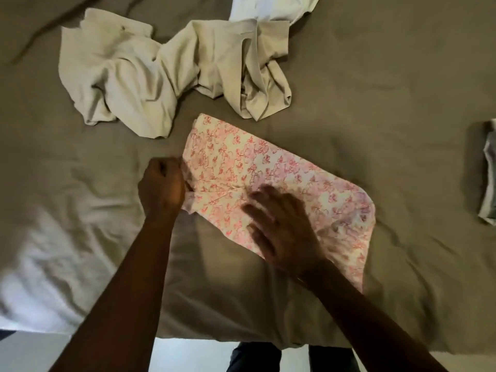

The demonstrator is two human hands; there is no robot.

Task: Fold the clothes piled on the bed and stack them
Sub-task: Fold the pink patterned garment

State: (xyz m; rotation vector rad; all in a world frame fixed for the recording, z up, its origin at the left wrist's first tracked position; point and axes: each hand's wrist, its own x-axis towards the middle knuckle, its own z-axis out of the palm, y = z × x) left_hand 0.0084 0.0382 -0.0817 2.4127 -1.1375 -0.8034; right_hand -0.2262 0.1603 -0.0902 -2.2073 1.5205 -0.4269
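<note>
Counting the cloth on view gives 1 pink-printed garment [268, 162], 1 crumpled cream heap [150, 76] (whether it is 1 piece or 2 cannot be told), 1 white cloth [268, 8] cut by the top edge, and 1 folded bundle [489, 173] at the right edge. All lie on a bed covered by a creased taupe sheet [389, 76]. A pale floor [193, 355] and the person's dark trouser legs [255, 358] show below its near edge.

The pink-printed garment lies flat in the middle of the bed, slanting from upper left to lower right, just below the cream heap and well apart from the folded bundle. The 2 hands are apart, both on it. The left hand [162, 185] has its fingers curled around the garment's left edge, bunching it. The right hand [281, 226], blurred, rests with fingers spread flat on the garment's lower middle.
</note>
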